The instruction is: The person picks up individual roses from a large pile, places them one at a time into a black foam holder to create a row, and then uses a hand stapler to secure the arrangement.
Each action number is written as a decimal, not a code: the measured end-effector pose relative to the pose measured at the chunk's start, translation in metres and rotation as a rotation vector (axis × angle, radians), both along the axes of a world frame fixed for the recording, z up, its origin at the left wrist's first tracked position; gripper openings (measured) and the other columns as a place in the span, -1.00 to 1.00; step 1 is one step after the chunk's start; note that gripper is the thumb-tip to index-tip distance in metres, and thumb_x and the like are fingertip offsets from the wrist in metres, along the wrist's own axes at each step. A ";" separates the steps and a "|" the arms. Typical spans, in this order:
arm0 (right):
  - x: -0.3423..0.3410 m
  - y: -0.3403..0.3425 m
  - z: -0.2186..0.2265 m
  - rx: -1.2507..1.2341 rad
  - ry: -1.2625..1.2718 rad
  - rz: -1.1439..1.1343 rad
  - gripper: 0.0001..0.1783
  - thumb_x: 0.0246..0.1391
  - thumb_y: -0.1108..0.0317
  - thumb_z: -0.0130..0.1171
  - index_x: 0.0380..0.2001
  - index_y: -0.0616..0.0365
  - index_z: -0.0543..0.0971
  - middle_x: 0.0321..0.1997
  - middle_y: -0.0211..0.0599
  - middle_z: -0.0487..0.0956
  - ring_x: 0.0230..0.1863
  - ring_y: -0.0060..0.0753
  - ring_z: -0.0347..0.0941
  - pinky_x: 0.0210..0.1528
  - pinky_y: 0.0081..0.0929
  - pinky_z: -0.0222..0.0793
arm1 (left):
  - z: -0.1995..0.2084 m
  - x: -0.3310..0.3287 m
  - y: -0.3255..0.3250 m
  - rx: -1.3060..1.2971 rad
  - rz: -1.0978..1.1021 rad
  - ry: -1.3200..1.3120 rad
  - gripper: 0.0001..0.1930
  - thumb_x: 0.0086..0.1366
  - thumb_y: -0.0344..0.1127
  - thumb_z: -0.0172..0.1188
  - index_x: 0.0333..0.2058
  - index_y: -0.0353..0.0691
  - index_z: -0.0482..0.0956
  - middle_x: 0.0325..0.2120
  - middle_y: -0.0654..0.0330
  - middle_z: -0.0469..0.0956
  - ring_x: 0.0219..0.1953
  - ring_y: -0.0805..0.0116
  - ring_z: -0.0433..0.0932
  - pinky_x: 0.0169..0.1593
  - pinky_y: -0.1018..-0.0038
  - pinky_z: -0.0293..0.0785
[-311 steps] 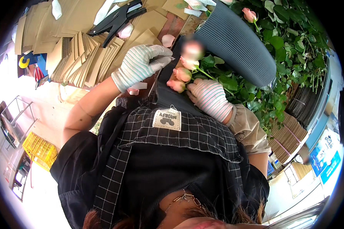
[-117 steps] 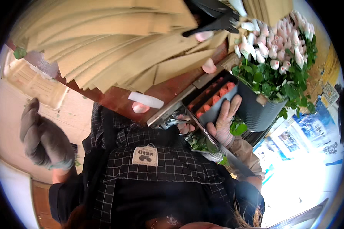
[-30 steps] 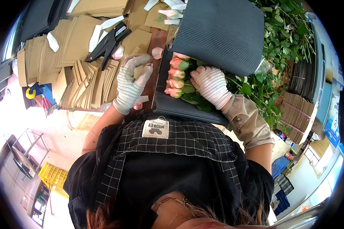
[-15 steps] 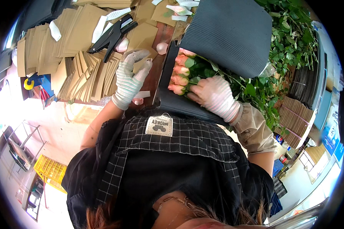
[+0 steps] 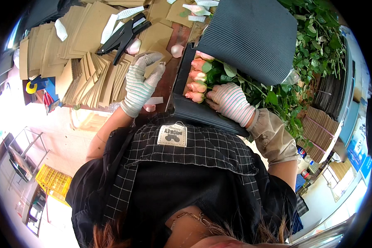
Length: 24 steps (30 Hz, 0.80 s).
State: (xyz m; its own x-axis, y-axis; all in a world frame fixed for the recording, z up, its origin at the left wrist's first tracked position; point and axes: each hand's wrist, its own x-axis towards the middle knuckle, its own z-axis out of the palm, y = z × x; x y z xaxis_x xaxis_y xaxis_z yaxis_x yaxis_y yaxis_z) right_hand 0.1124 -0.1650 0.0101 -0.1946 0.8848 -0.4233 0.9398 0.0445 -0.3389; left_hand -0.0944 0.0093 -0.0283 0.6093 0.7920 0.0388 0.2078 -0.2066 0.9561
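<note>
Roses [image 5: 197, 76]: in a row on black sheeting [image 5: 202, 113], twelve o'clock from the apron [image 5: 211, 153].
Right hand [image 5: 230, 101]: four o'clock from the roses, fingers curled; grasping or not, I can't tell.
Left hand [image 5: 139, 84]: nine o'clock, fingers parted.

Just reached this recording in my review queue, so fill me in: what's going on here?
A gloved right hand rests at a row of pink roses, its fingers curled by the stems behind the blooms; whether they grip is hidden. The gloved left hand is raised, thumb and fingers apart. A dark ridged sheet hides part of the foliage. To the left, a black stapler-like tool lies on brown cardboard pieces.
</note>
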 end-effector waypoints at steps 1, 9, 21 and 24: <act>0.000 0.000 0.001 -0.012 0.003 -0.003 -0.73 0.06 0.09 0.09 -0.45 0.05 0.59 -0.55 -0.27 0.49 -0.48 -0.15 0.48 -0.43 -0.21 0.38 | -0.002 0.000 -0.001 -0.001 -0.001 -0.002 -0.72 0.10 -0.43 0.28 -0.16 -0.27 0.55 -0.17 0.04 0.51 -0.09 0.17 0.49 0.01 0.38 0.40; 0.017 0.018 0.013 0.489 -0.242 -0.312 -0.74 0.03 0.15 0.16 -0.25 0.01 0.58 -0.59 -0.30 0.45 -0.60 -0.23 0.42 -0.53 -0.29 0.33 | -0.001 0.002 0.000 0.021 0.002 0.035 -0.75 0.12 -0.40 0.27 -0.19 -0.28 0.57 -0.19 0.05 0.52 -0.09 0.19 0.50 0.00 0.39 0.40; 0.016 0.028 -0.013 0.250 -0.372 -0.269 -0.79 0.00 0.12 0.15 -0.46 0.01 0.52 -0.50 -0.31 0.47 -0.51 -0.20 0.46 -0.46 -0.24 0.38 | -0.001 0.000 0.001 0.068 -0.079 0.064 -0.75 0.20 -0.47 0.20 -0.13 -0.31 0.52 -0.14 0.13 0.48 -0.07 0.36 0.45 0.05 0.49 0.33; 0.016 0.027 -0.011 0.240 -0.362 -0.285 -0.79 0.01 0.12 0.15 -0.47 0.01 0.51 -0.49 -0.30 0.47 -0.50 -0.19 0.46 -0.44 -0.22 0.38 | 0.000 -0.001 0.000 0.046 -0.064 0.070 -0.75 0.20 -0.46 0.21 -0.13 -0.31 0.52 -0.14 0.13 0.48 -0.06 0.36 0.45 0.05 0.49 0.33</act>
State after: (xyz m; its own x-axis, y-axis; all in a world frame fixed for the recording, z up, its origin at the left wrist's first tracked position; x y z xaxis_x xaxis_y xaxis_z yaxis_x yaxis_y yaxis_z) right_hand 0.1285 -0.1382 -0.0008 0.1900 0.9617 -0.1977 0.9810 -0.1940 -0.0011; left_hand -0.0959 0.0097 -0.0283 0.6609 0.7499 0.0295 0.2590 -0.2648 0.9289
